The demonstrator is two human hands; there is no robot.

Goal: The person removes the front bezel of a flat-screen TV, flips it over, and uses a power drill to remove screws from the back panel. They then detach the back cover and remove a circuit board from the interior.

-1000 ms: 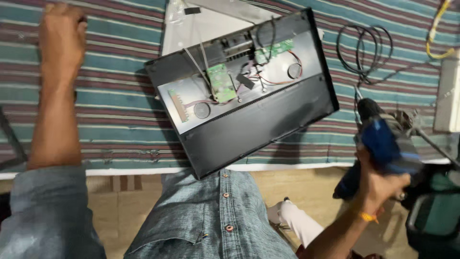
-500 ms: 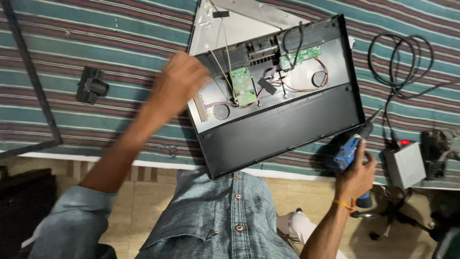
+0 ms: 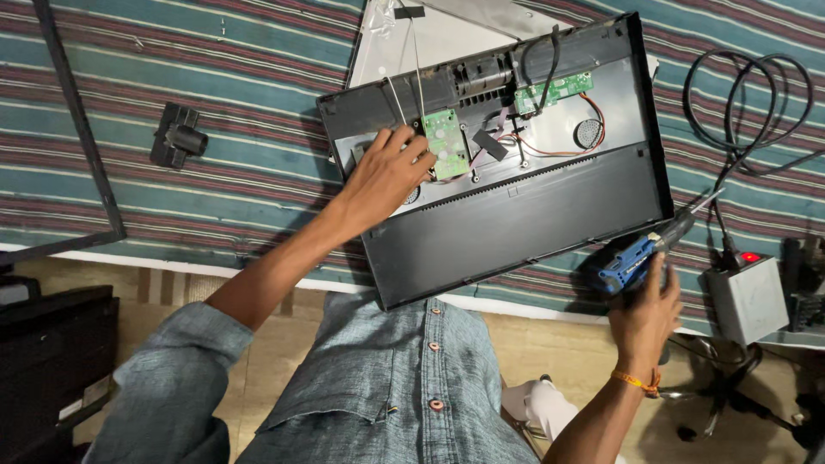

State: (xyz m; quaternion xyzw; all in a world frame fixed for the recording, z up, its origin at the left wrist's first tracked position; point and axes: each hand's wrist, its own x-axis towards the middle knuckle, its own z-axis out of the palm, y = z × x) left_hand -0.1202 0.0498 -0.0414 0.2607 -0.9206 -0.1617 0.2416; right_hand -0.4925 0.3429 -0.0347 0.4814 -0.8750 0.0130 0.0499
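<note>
Item: opened black monitor rear housing point(image 3: 524, 219), lying face-down on striped cloth-covered bench point(image 3: 215, 112), internals exposed. Change vs. half a sec. ago: left hand point(image 3: 385, 176) was in mid-air over the housing's left end; it has since come down, fingers spread and half-curled, tips resting on the inner tray just beside the small green circuit board point(image 3: 445, 155); not clearly pinching anything, grip can't be told for sure. Right hand point(image 3: 646, 311) was holding the driver low at the bench edge a sec. ago; now lifted a bit, closed round the blue-handled electric screwdriver point(image 3: 640, 255), bit aimed up-right, away from the housing, near its lower right corner but not touching. Reading: work looks to be moving from tool use to hand work on the board area. Orientation: housing's long axis runs diagonally, lower-left to upper-right; open side up, solid lower panel toward the person, board bay away. Inside: second, longer green board point(image 3: 554, 89) at upper right, red/black wiring point(image 3: 550, 150), round speaker point(image 3: 588, 133). Surrounds: pale panel point(image 3: 412, 47) under housing's far edge; small black bracket point(image 3: 178, 136) well to left; black metal frame point(image 3: 77, 137) at far left; coiled black cable point(image 3: 746, 99) and grey box w/ red lamp point(image 3: 746, 296) at right.
</note>
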